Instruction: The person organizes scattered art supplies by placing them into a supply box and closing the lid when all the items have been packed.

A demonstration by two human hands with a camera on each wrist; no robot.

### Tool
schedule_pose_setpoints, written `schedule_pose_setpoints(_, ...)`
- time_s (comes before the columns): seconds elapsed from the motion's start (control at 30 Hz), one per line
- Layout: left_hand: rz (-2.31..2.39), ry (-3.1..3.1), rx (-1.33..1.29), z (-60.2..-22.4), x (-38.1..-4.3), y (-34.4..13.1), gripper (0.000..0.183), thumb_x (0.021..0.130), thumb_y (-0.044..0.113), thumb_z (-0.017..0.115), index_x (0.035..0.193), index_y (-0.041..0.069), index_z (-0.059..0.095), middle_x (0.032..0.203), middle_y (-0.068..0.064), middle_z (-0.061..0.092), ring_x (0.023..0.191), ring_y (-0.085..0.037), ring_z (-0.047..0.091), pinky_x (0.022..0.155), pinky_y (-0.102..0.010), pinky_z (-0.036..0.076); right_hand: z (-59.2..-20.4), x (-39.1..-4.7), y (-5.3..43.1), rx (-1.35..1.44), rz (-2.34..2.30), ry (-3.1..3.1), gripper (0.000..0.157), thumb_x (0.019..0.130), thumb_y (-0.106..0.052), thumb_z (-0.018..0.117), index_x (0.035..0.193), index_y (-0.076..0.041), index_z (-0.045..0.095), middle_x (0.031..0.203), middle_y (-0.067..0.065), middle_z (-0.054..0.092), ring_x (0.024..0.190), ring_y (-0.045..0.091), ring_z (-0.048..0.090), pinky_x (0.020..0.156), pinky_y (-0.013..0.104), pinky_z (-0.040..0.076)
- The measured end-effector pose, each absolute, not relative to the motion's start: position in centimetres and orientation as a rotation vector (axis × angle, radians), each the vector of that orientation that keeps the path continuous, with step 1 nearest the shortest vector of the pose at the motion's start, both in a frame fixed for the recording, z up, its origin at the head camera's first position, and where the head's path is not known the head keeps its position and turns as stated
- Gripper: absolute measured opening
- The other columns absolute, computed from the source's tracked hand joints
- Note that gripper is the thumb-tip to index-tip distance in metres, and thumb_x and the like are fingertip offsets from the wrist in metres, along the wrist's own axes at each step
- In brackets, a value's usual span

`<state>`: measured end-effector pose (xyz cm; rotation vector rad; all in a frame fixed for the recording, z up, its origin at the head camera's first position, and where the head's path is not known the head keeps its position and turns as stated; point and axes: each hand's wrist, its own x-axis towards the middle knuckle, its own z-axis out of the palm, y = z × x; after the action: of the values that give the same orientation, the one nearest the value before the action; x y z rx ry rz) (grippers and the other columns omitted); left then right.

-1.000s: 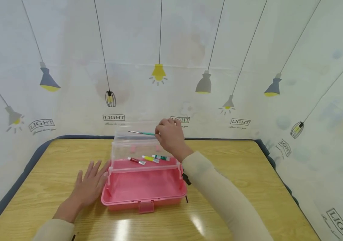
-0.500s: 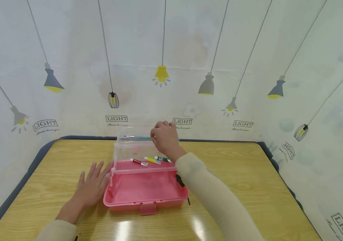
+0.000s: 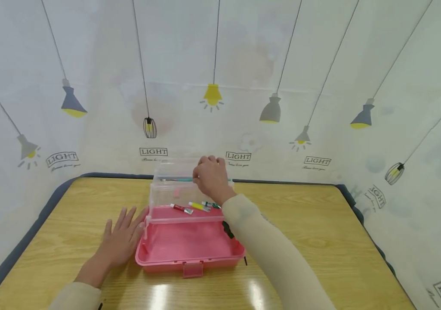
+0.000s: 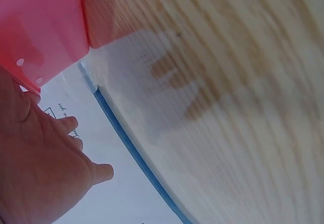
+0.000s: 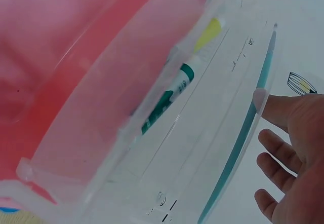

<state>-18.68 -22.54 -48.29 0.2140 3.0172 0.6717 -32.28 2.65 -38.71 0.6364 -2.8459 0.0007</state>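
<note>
A pink storage box stands on the table with its clear stacked trays raised at the back. Red, yellow and green paint tubes lie in the lower tray. Along the top tray lies a paintbrush with a teal handle, its right part hidden by my hand in the head view. My right hand is at that tray; one fingertip overlaps the brush in the right wrist view, while other fingers stand apart from it. Fingers spread, my left hand rests against the box's left side.
The wooden table has a dark blue edge along its back and sides. A pale wall covering with printed hanging lamps stands behind it. The box's front latch hangs down.
My right hand has moved left and down with the paintbrush, which now lies in the top tray. The left hand has stayed at the box's side. The head view has shifted slightly.
</note>
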Motion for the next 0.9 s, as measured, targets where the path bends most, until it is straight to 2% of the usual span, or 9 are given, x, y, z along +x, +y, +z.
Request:
schedule_pose_setpoints(0.53, 0.675, 3.029, 0.214, -48.8, -18.8, -22.7, 0.058, 0.104, 0.053, 0.018, 0.157, 0.030, 0.015, 0.163, -0.019, 0.013, 0.150, -0.045, 0.001, 0.112, -0.074, -0.005, -39.1, -33.2, 2.4, 0.595, 0.038, -2.930, 0.015, 0.093, -0.034, 0.065, 0.099, -0.026, 0.077, 0.107, -0.006, 0.061, 0.106, 0.017, 0.049, 0.104, 0.045, 0.039)
schedule_pose_setpoints(0.9, 0.653, 3.041, 0.217, -48.6, -18.9, -22.7, 0.059, 0.104, 0.052, 0.022, 0.157, 0.027, 0.017, 0.162, -0.021, 0.014, 0.150, -0.046, 0.001, 0.112, -0.074, -0.004, -38.0, -32.5, 3.6, 0.596, 0.072, -2.890, 0.016, 0.092, -0.035, 0.067, 0.101, -0.026, 0.075, 0.117, -0.004, 0.063, 0.113, 0.020, 0.053, 0.107, 0.048, 0.038)
